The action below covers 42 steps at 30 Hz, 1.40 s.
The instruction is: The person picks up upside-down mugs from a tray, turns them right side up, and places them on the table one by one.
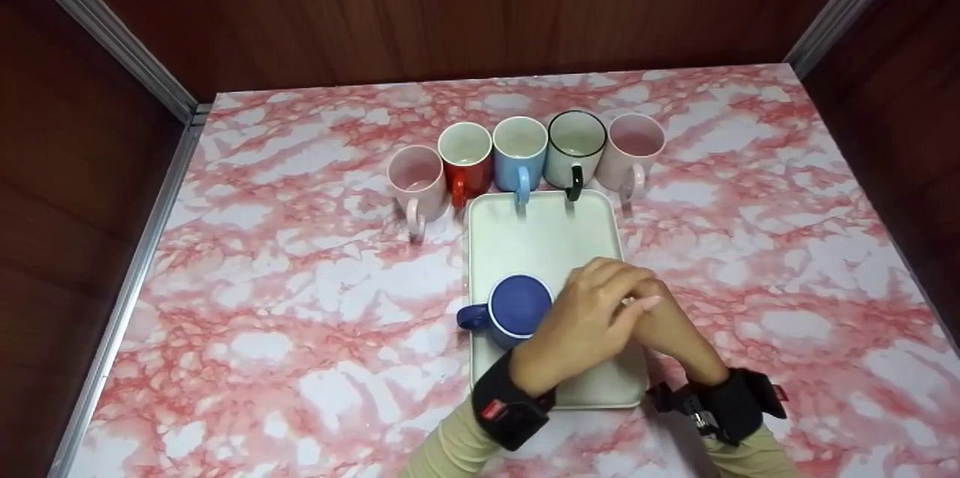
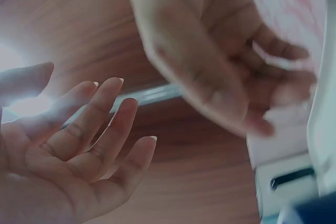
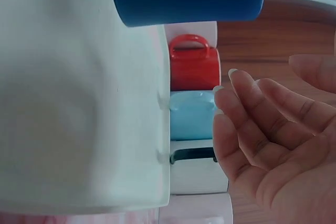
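Note:
My left hand (image 1: 581, 317) is held over the right half of the pale tray (image 1: 540, 238), its fingers loosely bent and holding nothing. Overlapping it in the head view is my right hand (image 1: 667, 324), partly hidden behind it. In the right wrist view the right hand (image 3: 283, 145) has relaxed, spread fingers and an empty palm. The left wrist view shows the left hand (image 2: 84, 166) just as loose, with the right hand (image 2: 199, 61) blurred above. A dark blue mug (image 1: 520, 305) stands on the tray beside the left hand, its handle pointing left.
Along the tray's far end runs a row of mugs: pink (image 1: 420, 189), red (image 1: 469, 170), light blue (image 1: 519, 166), white with black rim and handle (image 1: 562, 166), and another pink mug (image 1: 622, 163). Wood-grain panels (image 1: 465, 13) enclose the marbled table (image 1: 285, 275) behind and at the sides.

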Tool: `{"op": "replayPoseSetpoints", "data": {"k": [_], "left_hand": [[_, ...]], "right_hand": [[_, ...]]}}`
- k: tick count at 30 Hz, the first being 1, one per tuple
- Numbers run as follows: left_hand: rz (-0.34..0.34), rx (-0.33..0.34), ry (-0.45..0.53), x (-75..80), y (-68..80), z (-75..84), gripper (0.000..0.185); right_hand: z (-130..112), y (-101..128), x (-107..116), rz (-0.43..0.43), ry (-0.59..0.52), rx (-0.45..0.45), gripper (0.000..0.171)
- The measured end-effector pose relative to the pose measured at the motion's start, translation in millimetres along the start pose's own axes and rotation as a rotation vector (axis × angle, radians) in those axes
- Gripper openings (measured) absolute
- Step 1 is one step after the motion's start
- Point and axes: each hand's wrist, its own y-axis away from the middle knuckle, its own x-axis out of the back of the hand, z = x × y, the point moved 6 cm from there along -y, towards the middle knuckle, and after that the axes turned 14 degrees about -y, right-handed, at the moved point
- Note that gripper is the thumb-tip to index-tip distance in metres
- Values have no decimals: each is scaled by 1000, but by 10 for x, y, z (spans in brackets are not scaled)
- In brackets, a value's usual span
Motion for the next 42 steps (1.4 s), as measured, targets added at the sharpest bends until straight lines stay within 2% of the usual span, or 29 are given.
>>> {"op": "replayPoseSetpoints", "data": {"k": [2, 5, 9, 16, 22, 26, 30, 36, 42], "left_hand": [[42, 17, 11, 88, 40, -60, 22], [81, 54, 14, 199, 111, -174, 24], [82, 136, 6, 291, 214, -365, 27], [105, 266, -43, 376, 428, -702, 26], [20, 400, -73, 371, 615, -954, 29], [-85, 462, -82, 347, 732, -1072, 32], [-170, 462, -68, 318, 830, -1141, 28], [-258, 399, -89, 274, 927, -1169, 18], [-307, 372, -105, 240, 971, -1175, 14]], "right_hand": [[-38, -61, -7, 15, -120, -128, 24], [-34, -86, -25, -21, -112, -217, 24], [13, -89, -28, -46, -66, -257, 22], [-364, -264, -42, -44, -34, -298, 17], [-361, -270, -41, -47, -44, -318, 17], [-345, -268, -48, -50, -48, -315, 17], [-330, -261, -55, -56, -47, -310, 17], [-323, -260, -58, -63, -43, -322, 17], [-313, -245, -69, -79, -54, -349, 14]]}}
